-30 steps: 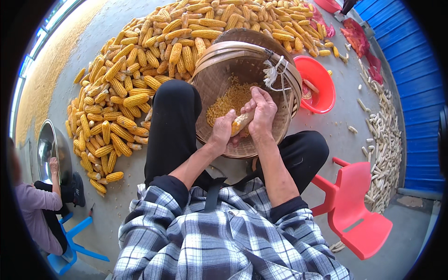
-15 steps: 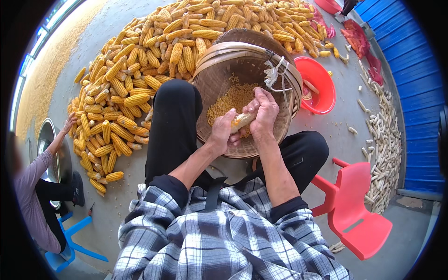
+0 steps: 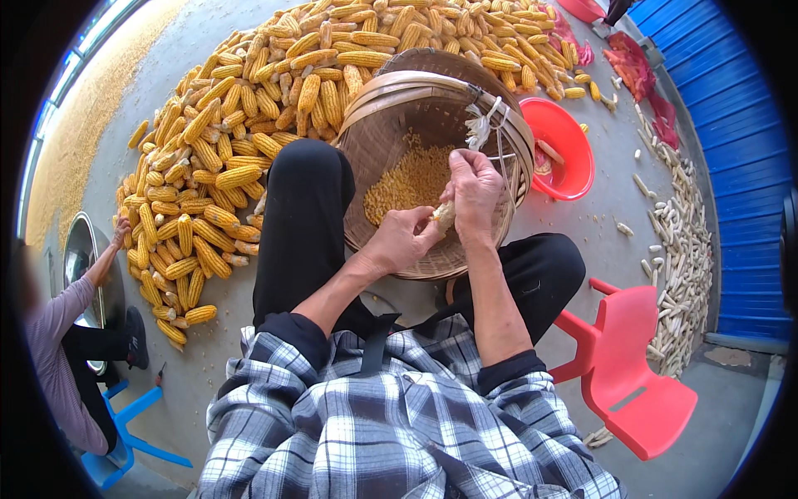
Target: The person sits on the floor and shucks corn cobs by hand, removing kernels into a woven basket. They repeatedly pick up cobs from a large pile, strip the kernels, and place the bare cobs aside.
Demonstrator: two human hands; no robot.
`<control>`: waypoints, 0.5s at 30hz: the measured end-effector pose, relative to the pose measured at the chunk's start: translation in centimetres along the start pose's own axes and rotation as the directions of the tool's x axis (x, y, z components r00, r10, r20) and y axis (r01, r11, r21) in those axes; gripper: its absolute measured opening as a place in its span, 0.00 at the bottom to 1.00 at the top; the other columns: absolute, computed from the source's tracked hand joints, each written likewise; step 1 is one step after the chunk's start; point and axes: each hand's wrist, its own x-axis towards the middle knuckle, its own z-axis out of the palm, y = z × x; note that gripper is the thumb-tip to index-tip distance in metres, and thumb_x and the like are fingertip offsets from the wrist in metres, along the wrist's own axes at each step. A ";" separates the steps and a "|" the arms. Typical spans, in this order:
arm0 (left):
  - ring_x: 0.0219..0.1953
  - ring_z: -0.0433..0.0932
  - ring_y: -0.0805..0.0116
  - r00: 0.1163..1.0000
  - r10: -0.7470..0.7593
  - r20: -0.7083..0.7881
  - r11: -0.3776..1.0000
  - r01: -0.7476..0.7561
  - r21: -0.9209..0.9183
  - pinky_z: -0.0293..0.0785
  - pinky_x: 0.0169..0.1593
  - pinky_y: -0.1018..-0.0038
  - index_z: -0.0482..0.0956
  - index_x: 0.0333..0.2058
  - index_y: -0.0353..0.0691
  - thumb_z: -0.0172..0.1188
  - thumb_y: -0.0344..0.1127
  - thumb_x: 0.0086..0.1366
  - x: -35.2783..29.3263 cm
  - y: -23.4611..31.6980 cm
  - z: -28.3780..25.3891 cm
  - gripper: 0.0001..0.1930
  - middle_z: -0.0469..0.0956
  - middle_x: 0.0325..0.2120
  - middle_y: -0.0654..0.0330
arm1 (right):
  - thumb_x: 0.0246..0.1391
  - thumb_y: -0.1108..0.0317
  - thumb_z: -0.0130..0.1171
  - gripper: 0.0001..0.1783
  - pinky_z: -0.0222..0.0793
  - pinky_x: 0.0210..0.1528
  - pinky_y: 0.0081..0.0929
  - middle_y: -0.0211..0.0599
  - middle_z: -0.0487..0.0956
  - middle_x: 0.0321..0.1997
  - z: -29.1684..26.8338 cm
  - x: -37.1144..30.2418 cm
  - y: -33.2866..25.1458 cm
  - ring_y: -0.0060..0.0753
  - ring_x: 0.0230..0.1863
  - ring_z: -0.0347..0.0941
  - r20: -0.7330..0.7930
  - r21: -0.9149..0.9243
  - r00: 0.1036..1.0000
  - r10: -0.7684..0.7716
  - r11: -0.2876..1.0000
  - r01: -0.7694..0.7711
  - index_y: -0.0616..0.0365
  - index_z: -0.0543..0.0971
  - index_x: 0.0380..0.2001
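Note:
A mostly stripped, pale corn cob (image 3: 444, 218) is between my two hands, above the woven basket (image 3: 357, 125). My left hand (image 3: 402, 239) is closed, its thumb and fingertips at the cob's near-left end, where a little yellow shows. My right hand (image 3: 475, 190) is closed against the cob's other side, with its thumb and forefinger pinched together above it. The right palm hides part of the cob. Loose yellow kernels (image 3: 399, 185) lie in the basket below, which is tilted toward me between my knees. White cord is tied on its rim.
A large heap of corn ears (image 3: 241, 158) lies ahead and left. Right of the basket is a red basin (image 3: 573, 179); a red chair (image 3: 628, 374) and piled bare cobs (image 3: 682, 249) are farther right. At left, another person's hand (image 3: 121, 231) reaches the heap, beside a metal bowl (image 3: 79, 249).
My right fingers have risen and pinched together. My left hand has slid slightly down, and less of the cob shows. The other person's hand has moved slightly down.

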 end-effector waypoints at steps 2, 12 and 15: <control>0.20 0.76 0.76 0.999 -0.031 0.023 0.994 0.028 0.105 0.75 0.26 0.76 0.75 0.41 0.29 0.51 0.35 0.65 0.3 -0.6 0.1 0.13 0.77 0.20 0.58 | 0.57 0.71 0.57 0.07 0.60 0.15 0.15 0.24 0.72 0.19 0.5 -0.6 0.1 0.11 0.13 0.62 0.034 -0.098 0.999 -0.021 0.995 0.024 0.65 0.77 0.31; 0.20 0.78 0.74 0.969 -0.234 -0.079 0.971 0.229 -0.069 0.76 0.24 0.76 0.77 0.38 0.29 0.45 0.27 0.65 0.7 -1.4 0.8 0.12 0.78 0.20 0.58 | 0.57 0.69 0.58 0.08 0.58 0.17 0.17 0.22 0.72 0.20 0.9 -0.8 1.0 0.11 0.16 0.61 0.013 -0.145 0.997 -0.074 0.987 0.075 0.64 0.79 0.31; 0.21 0.78 0.75 0.968 -0.242 -0.069 0.902 0.199 -0.383 0.77 0.25 0.78 0.77 0.40 0.29 0.46 0.26 0.64 0.7 -1.5 0.9 0.12 0.78 0.20 0.59 | 0.57 0.69 0.58 0.08 0.57 0.14 0.16 0.22 0.72 0.20 0.0 0.1 0.8 0.10 0.15 0.61 -0.037 -0.114 0.996 -0.077 0.991 0.073 0.65 0.79 0.31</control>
